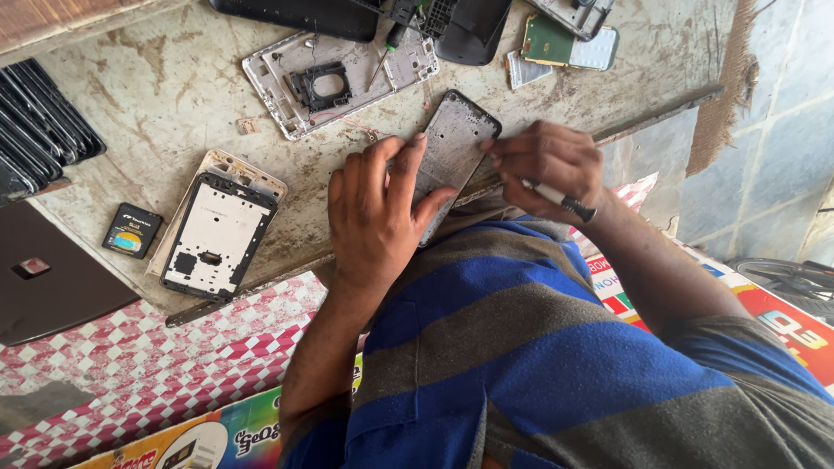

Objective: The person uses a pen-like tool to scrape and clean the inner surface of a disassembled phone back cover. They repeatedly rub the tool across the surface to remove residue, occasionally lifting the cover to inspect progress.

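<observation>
Head view, surface: a worn, stained grey worktable (174, 95) fills the upper half, its lower edge running diagonally; a red-and-white checked cloth (130, 365) lies below it at 7 o'clock, and a tiled wall shows at 3 o'clock.
Phone frame: a grey metal phone frame (452, 143) lies tilted at the table's edge, just above picture centre, between both hands.
Left hand: the left hand (378, 217) rests over the frame's lower left part, fingers spread along it and thumb hooked against its right edge, so it holds the frame down flat.
Right hand: the right hand (547, 161), at 2 o'clock from centre, touches the frame's right edge with its fingertips, while a thin white tool with a black tip (560, 200) is pinched in the curled fingers.
Nearby parts: a larger silver chassis with a black ring part (334, 74) lies at 11 o'clock, with a green-handled screwdriver (391, 39) across it; a black-rimmed phone body (217, 234) sits at 9 o'clock beside a small black battery (132, 230); a green circuit board (556, 43) lies at 1 o'clock.
Clothing: a blue and grey striped shirt (539, 365) fills the lower right.
</observation>
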